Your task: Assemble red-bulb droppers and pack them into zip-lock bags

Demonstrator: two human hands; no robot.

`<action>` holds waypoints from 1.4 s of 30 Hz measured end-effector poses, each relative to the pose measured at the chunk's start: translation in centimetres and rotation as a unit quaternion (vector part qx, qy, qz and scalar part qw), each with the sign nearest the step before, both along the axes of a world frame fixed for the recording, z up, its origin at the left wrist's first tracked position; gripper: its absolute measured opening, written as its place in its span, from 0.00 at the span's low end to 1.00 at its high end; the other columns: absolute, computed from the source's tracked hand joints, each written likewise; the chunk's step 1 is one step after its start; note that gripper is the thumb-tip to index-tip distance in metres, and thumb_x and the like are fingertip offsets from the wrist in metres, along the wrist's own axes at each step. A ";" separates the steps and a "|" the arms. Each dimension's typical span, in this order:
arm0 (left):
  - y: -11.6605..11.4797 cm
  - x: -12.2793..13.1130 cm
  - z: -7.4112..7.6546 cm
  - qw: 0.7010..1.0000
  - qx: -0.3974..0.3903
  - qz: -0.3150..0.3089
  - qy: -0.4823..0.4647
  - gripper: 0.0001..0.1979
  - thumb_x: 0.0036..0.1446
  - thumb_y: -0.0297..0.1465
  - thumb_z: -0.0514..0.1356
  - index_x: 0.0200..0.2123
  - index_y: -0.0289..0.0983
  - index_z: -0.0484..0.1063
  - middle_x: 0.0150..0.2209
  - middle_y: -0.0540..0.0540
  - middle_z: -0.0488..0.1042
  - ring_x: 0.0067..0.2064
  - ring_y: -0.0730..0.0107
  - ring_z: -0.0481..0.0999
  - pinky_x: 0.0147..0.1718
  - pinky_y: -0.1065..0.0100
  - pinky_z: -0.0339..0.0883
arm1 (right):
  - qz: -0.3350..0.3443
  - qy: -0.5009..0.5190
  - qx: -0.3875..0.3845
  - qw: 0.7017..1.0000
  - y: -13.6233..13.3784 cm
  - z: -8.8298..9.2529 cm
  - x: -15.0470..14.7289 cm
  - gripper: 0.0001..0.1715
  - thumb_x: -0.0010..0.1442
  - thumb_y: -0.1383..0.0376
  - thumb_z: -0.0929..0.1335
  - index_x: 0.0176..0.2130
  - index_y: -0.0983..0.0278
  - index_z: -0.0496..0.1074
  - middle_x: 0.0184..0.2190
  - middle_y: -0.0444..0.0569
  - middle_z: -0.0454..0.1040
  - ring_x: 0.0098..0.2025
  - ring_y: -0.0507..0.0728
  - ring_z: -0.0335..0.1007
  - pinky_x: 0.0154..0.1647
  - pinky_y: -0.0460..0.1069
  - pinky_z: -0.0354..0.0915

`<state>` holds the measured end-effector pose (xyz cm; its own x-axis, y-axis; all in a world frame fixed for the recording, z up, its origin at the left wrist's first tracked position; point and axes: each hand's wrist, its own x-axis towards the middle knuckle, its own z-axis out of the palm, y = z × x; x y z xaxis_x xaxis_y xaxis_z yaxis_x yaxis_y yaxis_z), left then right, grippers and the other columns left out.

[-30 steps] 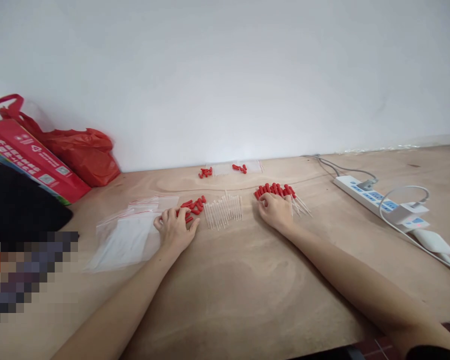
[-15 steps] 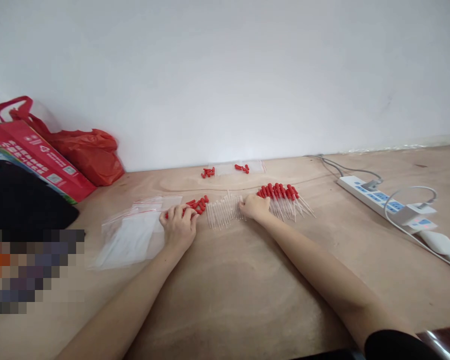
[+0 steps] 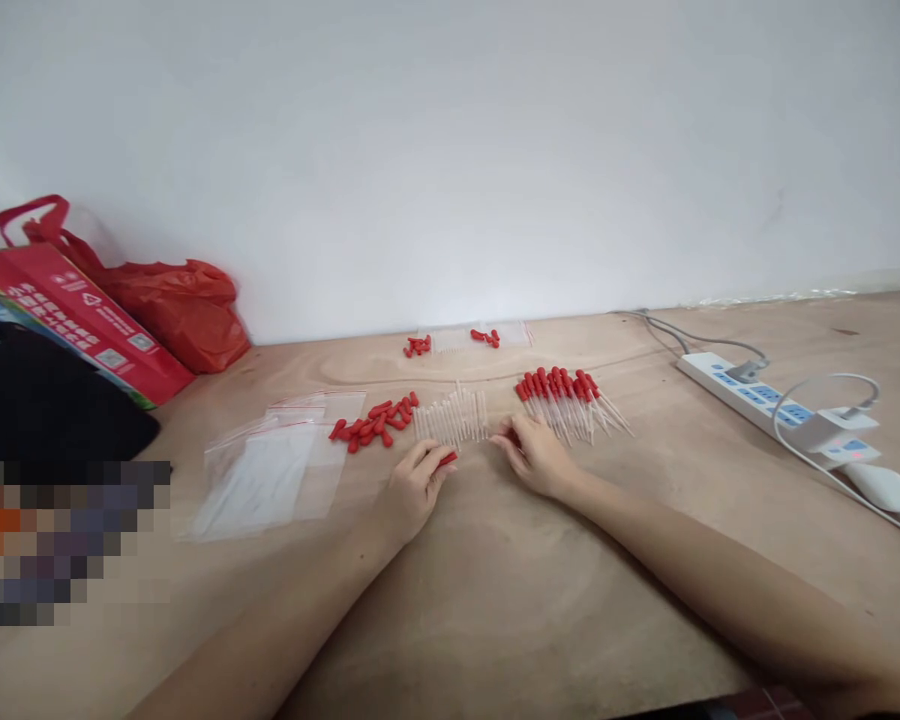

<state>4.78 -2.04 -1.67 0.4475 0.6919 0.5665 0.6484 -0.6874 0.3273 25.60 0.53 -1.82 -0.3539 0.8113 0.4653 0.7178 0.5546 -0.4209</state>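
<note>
My left hand (image 3: 412, 488) rests on the wooden table (image 3: 495, 580) with its fingers pinched on a red rubber cap (image 3: 448, 458). My right hand (image 3: 534, 456) lies close beside it, fingers curled, seemingly on a clear tube that I cannot make out well. Just beyond both hands lies a row of clear plastic tubes (image 3: 451, 416). To its left is a loose heap of red caps (image 3: 373, 421). To its right is a fan of finished droppers with red caps (image 3: 566, 396).
Clear zip bags (image 3: 270, 465) lie left of the caps. Two small bags with red caps (image 3: 461, 339) sit by the wall. A red plastic bag (image 3: 172, 305) and red box (image 3: 75, 320) stand far left. A white power strip (image 3: 772, 405) with cables lies at the right.
My left hand left the heap of red caps and came toward me and rightward with one cap. My right hand drew back from the clear tubes to meet it.
</note>
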 end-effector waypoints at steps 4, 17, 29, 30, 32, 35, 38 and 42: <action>-0.1 0.2 0.2 1.000 0.011 0.012 0.002 0.09 0.59 0.30 0.48 0.35 0.35 0.67 0.38 0.43 0.67 0.39 0.70 0.70 0.38 0.69 0.66 | 0.064 0.002 0.010 0.998 -2.2 -0.6 0.7 0.07 0.60 0.63 0.58 0.31 0.64 0.59 0.27 0.45 0.70 0.27 0.51 0.62 0.35 0.48 0.50; -0.7 0.7 0.8 0.998 -0.022 0.015 0.058 0.12 0.60 0.35 0.47 0.34 0.37 0.68 0.30 0.48 0.73 0.33 0.68 0.71 0.35 0.66 0.60 | 0.100 -0.028 0.048 0.993 -2.4 -0.6 -0.3 0.07 0.60 0.64 0.57 0.32 0.64 0.60 0.28 0.45 0.70 0.28 0.51 0.61 0.34 0.49 0.48; -0.5 0.8 0.6 0.995 -0.096 -0.006 0.014 0.11 0.59 0.33 0.48 0.32 0.38 0.68 0.26 0.51 0.73 0.29 0.72 0.70 0.36 0.66 0.57 | 0.123 -0.085 0.115 0.982 -2.2 -0.1 0.2 0.11 0.61 0.64 0.57 0.30 0.64 0.63 0.25 0.45 0.69 0.27 0.51 0.61 0.36 0.50 0.46; -0.5 0.7 0.6 0.995 -0.101 -0.009 0.012 0.11 0.59 0.33 0.48 0.32 0.38 0.68 0.26 0.52 0.73 0.29 0.72 0.70 0.36 0.66 0.56 | 0.122 -0.090 0.119 0.981 -2.2 0.0 0.2 0.12 0.61 0.64 0.57 0.30 0.64 0.63 0.25 0.45 0.69 0.27 0.51 0.61 0.36 0.50 0.46; -0.5 0.7 0.6 0.994 -0.106 -0.016 0.009 0.11 0.59 0.33 0.48 0.32 0.38 0.69 0.27 0.51 0.74 0.30 0.72 0.70 0.37 0.65 0.56 | 0.124 -0.091 0.116 0.981 -2.1 0.1 0.3 0.12 0.61 0.64 0.57 0.30 0.64 0.64 0.25 0.45 0.69 0.28 0.51 0.62 0.37 0.50 0.46; -0.6 0.7 0.9 0.993 -0.110 -0.036 0.015 0.12 0.59 0.34 0.48 0.31 0.38 0.69 0.28 0.51 0.74 0.30 0.72 0.70 0.39 0.65 0.56 | 0.137 -0.071 0.085 0.984 -2.0 0.0 0.4 0.11 0.61 0.63 0.58 0.30 0.64 0.64 0.25 0.44 0.70 0.27 0.50 0.62 0.37 0.49 0.46; -0.7 0.8 1.1 0.993 -0.107 -0.050 0.025 0.12 0.59 0.34 0.47 0.30 0.38 0.69 0.27 0.50 0.74 0.29 0.72 0.70 0.40 0.65 0.56 | 0.151 -0.050 0.054 0.986 -1.7 -0.2 0.5 0.10 0.60 0.63 0.59 0.30 0.64 0.65 0.26 0.43 0.70 0.27 0.49 0.62 0.37 0.49 0.46; -0.7 0.9 1.1 0.993 -0.097 -0.063 0.025 0.12 0.58 0.34 0.48 0.30 0.38 0.69 0.27 0.50 0.74 0.29 0.73 0.70 0.41 0.64 0.56 | 0.167 -0.042 0.031 0.985 -1.7 -0.2 0.5 0.11 0.60 0.62 0.59 0.30 0.63 0.66 0.26 0.43 0.71 0.28 0.49 0.63 0.37 0.49 0.45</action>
